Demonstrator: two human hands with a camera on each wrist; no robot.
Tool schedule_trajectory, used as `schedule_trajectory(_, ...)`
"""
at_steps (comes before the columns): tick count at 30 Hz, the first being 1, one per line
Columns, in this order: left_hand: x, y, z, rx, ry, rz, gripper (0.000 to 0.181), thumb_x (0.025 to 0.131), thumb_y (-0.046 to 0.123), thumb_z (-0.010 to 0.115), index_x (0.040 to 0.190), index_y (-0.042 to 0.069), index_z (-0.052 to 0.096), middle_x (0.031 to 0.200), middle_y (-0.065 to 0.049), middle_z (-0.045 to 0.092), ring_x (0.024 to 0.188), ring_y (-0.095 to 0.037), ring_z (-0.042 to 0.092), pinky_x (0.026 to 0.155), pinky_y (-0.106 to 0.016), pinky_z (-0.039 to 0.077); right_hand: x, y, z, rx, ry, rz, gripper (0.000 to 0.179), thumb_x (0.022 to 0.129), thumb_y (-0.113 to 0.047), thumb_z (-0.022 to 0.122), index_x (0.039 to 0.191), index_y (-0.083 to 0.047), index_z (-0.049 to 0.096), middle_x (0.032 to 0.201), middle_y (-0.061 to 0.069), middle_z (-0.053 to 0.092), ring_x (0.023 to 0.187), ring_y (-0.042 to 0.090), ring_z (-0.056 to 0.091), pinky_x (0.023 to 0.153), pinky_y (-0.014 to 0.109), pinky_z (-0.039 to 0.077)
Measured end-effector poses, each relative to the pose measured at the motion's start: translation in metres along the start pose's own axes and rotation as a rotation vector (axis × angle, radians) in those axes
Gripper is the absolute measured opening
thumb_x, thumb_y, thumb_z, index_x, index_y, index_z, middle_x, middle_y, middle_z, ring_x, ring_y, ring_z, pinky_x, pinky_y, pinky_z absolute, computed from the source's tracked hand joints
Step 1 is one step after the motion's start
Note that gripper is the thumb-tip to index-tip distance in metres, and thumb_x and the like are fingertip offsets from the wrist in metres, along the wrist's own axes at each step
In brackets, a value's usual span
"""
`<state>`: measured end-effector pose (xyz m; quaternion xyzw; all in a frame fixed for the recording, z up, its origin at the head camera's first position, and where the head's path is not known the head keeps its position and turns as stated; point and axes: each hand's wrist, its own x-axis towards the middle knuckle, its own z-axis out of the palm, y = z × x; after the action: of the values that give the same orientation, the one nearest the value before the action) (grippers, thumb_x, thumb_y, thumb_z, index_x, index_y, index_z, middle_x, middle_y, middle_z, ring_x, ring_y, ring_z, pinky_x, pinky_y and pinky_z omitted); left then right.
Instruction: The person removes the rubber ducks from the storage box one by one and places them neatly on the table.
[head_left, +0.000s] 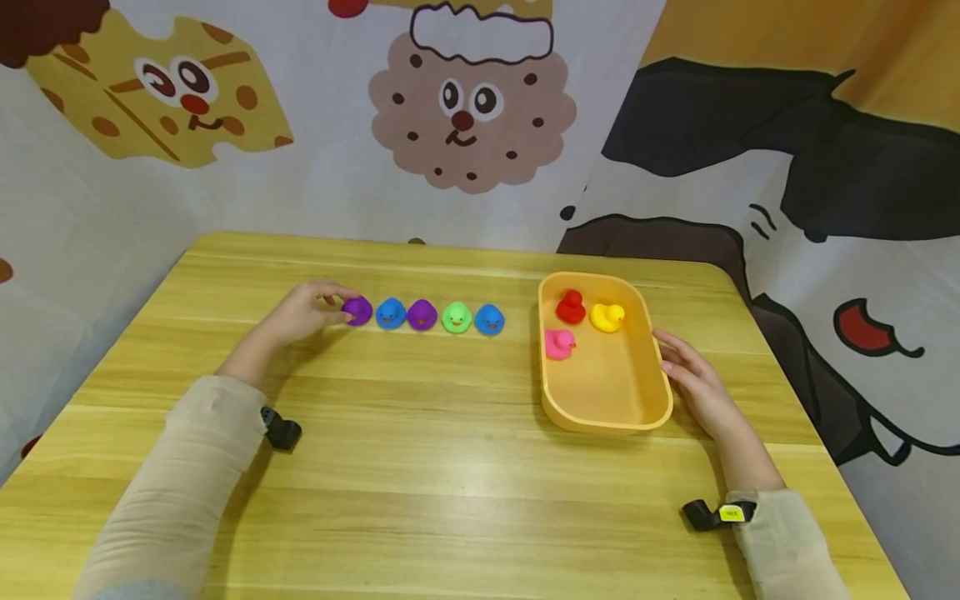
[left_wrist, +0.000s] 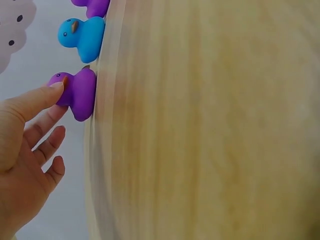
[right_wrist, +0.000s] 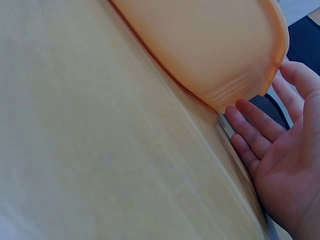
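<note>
With thumb and forefinger, my left hand [head_left: 303, 312] pinches the head of a purple rubber duck [head_left: 358, 311], the leftmost in a row; in the left wrist view the duck [left_wrist: 82, 95] stands upright on the table. To its right come a blue duck [head_left: 391, 314], a second purple duck [head_left: 422, 315], a green duck [head_left: 457, 317] and another blue duck [head_left: 490, 320]. My right hand [head_left: 699, 387] rests its extended fingers against the right side of an orange tray [head_left: 592, 423]. Inside the tray are a red duck [head_left: 571, 308], a yellow duck [head_left: 607, 317] and a pink duck [head_left: 559, 344].
The wooden table [head_left: 442, 500] carries the row and the tray toward its far side. Behind it hangs a cartoon-printed cloth [head_left: 315, 200]. A small black camera device sits at each wrist, the left one [head_left: 281, 429] and the right one [head_left: 701, 515].
</note>
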<state>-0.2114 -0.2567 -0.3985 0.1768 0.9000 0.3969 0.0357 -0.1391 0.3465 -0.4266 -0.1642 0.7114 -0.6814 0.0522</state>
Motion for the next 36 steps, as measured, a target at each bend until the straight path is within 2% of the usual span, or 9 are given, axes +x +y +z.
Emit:
schedule_trajectory(4,-0.001,0.002,-0.002,-0.005,0.025,0.001,0.039,0.086,0.001,0.069,0.124,-0.004,0.060,0.118,-0.022,0.059,0.104,-0.037,0.049,0.089,-0.054,0.037,0.001,-0.001,0.000,0.001,-0.003,0.001,0.046,0.101,-0.003,0.042,0.147,-0.004,0.034,0.129,-0.002,0.054,0.115,0.009,0.052,0.093,0.019,0.040)
schedule_trajectory(9,-0.002,0.012,-0.004,0.013,0.095,-0.013,0.039,0.087,0.006,0.070,0.124,-0.001,0.060,0.121,-0.019,0.059,0.109,-0.036,0.048,0.082,-0.048,0.040,0.002,-0.001,0.000,-0.002,-0.005,0.003,0.047,0.101,-0.003,0.041,0.147,-0.004,0.034,0.129,-0.002,0.054,0.116,0.009,0.052,0.094,0.018,0.039)
schedule_trajectory(12,-0.001,0.023,-0.003,0.022,0.137,0.011,0.039,0.087,0.010,0.071,0.125,0.002,0.061,0.121,-0.017,0.060,0.109,-0.035,0.049,0.078,-0.044,0.040,0.002,-0.001,-0.001,0.000,-0.003,0.007,0.047,0.101,-0.003,0.041,0.147,-0.005,0.034,0.129,-0.003,0.054,0.116,0.009,0.052,0.094,0.018,0.039)
schedule_trajectory(15,0.001,0.037,0.000,0.014,0.173,0.062,0.039,0.086,0.010,0.072,0.124,0.003,0.063,0.118,-0.016,0.062,0.106,-0.034,0.050,0.077,-0.043,0.039,0.002,-0.001,-0.001,0.002,-0.001,0.009,0.046,0.101,-0.003,0.041,0.147,-0.005,0.035,0.129,-0.003,0.054,0.116,0.009,0.052,0.094,0.018,0.039)
schedule_trajectory(21,0.002,0.061,0.013,-0.018,0.206,0.165,0.037,0.087,0.009,0.071,0.122,0.004,0.064,0.117,-0.014,0.062,0.101,-0.030,0.051,0.076,-0.044,0.038,0.001,-0.001,0.001,0.001,-0.002,0.006,0.046,0.101,-0.003,0.041,0.147,-0.005,0.035,0.128,-0.002,0.055,0.115,0.009,0.052,0.094,0.019,0.039)
schedule_trajectory(27,0.004,0.085,0.027,-0.076,0.232,0.250,0.037,0.083,0.009,0.075,0.118,0.004,0.066,0.110,-0.013,0.064,0.097,-0.029,0.052,0.075,-0.039,0.040,0.001,-0.002,0.001,-0.003,0.000,0.005,0.046,0.101,-0.003,0.041,0.147,-0.004,0.035,0.129,-0.003,0.054,0.115,0.009,0.052,0.094,0.019,0.039)
schedule_trajectory(31,0.008,0.099,0.039,-0.085,0.237,0.283,0.037,0.080,0.008,0.077,0.116,0.003,0.067,0.107,-0.013,0.066,0.095,-0.027,0.054,0.076,-0.040,0.039,0.001,-0.002,0.001,-0.004,-0.004,0.003,0.046,0.101,-0.003,0.041,0.147,-0.004,0.034,0.129,-0.003,0.054,0.115,0.009,0.052,0.094,0.019,0.039)
schedule_trajectory(36,0.012,0.115,0.056,-0.133,0.203,0.286,0.038,0.080,0.013,0.078,0.116,0.005,0.068,0.110,-0.007,0.066,0.097,-0.023,0.054,0.078,-0.041,0.040,0.000,-0.001,0.000,-0.010,-0.006,0.004,0.046,0.102,-0.004,0.041,0.147,-0.004,0.034,0.129,-0.003,0.054,0.115,0.009,0.052,0.093,0.018,0.039)
